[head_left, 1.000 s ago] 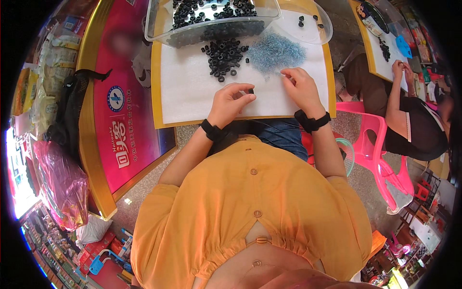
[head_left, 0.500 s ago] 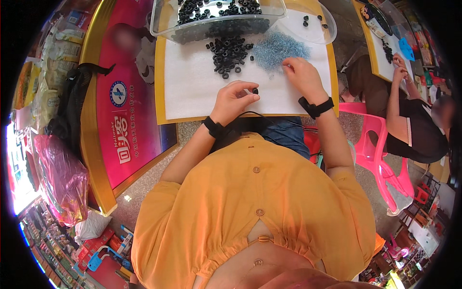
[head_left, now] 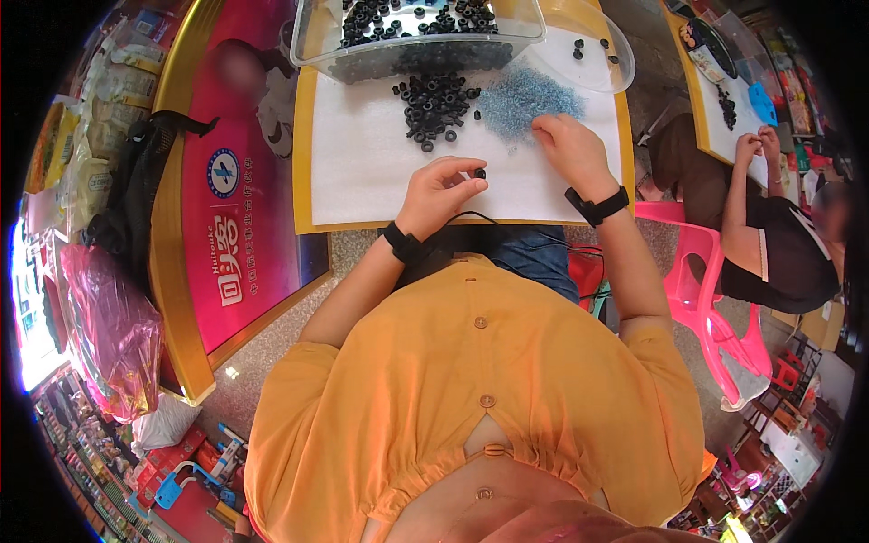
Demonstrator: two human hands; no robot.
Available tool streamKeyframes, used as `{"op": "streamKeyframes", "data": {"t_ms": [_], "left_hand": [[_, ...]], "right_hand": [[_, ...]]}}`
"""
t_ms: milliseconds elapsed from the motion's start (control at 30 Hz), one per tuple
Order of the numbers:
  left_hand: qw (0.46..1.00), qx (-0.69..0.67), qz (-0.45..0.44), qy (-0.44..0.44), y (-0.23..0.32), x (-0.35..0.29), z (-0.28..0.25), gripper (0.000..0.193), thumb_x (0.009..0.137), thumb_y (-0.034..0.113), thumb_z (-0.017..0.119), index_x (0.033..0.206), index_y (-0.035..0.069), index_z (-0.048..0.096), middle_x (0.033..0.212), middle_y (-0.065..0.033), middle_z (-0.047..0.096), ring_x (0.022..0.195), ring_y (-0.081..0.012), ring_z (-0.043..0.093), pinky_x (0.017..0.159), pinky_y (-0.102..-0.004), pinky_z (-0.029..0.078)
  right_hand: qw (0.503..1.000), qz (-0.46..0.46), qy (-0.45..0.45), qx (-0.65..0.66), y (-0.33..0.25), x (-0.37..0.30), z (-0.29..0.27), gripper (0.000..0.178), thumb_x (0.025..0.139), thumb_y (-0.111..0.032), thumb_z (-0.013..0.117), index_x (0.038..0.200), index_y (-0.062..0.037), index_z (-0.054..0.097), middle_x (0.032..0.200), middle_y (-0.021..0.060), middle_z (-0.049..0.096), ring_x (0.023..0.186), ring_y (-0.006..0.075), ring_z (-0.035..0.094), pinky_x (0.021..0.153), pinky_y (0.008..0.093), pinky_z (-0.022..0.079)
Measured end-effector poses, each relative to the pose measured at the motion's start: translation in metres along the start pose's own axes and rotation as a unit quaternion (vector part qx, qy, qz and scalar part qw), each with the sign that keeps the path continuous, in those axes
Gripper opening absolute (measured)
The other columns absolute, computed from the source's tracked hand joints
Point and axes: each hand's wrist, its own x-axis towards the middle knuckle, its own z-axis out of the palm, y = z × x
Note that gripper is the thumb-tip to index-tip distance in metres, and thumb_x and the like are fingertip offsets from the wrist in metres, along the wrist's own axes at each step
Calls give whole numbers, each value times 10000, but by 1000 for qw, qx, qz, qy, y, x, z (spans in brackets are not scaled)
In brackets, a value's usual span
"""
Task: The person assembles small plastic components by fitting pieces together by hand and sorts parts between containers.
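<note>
My left hand (head_left: 439,195) pinches one small black ring-shaped piece (head_left: 480,173) between thumb and fingertips, over the near part of a white-topped board. At the edge of a heap of tiny translucent blue pieces (head_left: 525,101), my right hand (head_left: 572,149) has its fingertips pressed together. What sits between those fingertips, if anything, is too small to make out. Left of the blue heap lies a loose pile of black ring-shaped pieces (head_left: 434,104). Behind both piles stands a clear plastic box (head_left: 421,59) with many more black rings in it.
A clear round lid (head_left: 602,77) at the far right holds a few black pieces. The white surface (head_left: 353,181) has yellow edges. A thin black cable (head_left: 471,214) runs near its front edge. On the right, a pink chair (head_left: 697,281) stands near another person (head_left: 778,235) working at a second table.
My hands stay almost where they were, the left still pinching the black ring. The view has shifted slightly. At the other table, the other person's hands have moved.
</note>
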Motion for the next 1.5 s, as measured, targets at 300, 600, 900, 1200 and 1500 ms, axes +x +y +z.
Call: {"op": "streamKeyframes", "data": {"t_ms": [300, 600, 900, 1200, 1500], "left_hand": [[995, -71, -63, 14, -1, -1, 0, 281, 887, 105, 729, 1156, 30, 691, 872, 8, 634, 564, -43, 510, 478, -203, 400], [996, -69, -55, 0, 2, 2, -1, 283, 875, 100, 739, 1146, 32, 698, 827, 15, 616, 564, -41, 505, 469, -200, 406], [998, -27, -60, -4, 4, 7, 4, 284, 883, 89, 734, 1156, 22, 698, 795, 28, 607, 584, -37, 514, 487, -196, 415], [999, -3, -48, 7, 12, 3, 7, 289, 885, 107, 738, 1158, 21, 697, 791, 26, 606, 576, -35, 508, 486, -196, 411], [999, 1, 23, -45, 30, 1, 9, 254, 894, 78, 720, 1137, 8, 698, 856, -1, 610, 591, -44, 517, 471, -199, 413]], "right_hand": [[999, 31, -23, -26, 2, -6, 5, 106, 901, -190, 599, 958, -123, 658, 892, 116, 651, 806, 349, 654, 695, 454, 533], [997, -25, -18, 68, 18, -17, 3, 113, 880, -123, 614, 979, -74, 637, 913, 143, 605, 860, 359, 623, 736, 455, 514], [995, -49, 46, 68, 9, -27, 12, 138, 888, -82, 590, 1020, -53, 620, 913, 164, 593, 845, 375, 613, 729, 455, 512], [979, 27, 26, 198, -4, -26, -1, 130, 880, -113, 644, 984, -36, 664, 821, 121, 653, 724, 253, 657, 648, 345, 541], [849, 10, -45, 526, -63, -39, -20, 127, 888, -64, 701, 993, 8, 700, 941, 58, 647, 676, 90, 626, 566, 211, 516]]}}
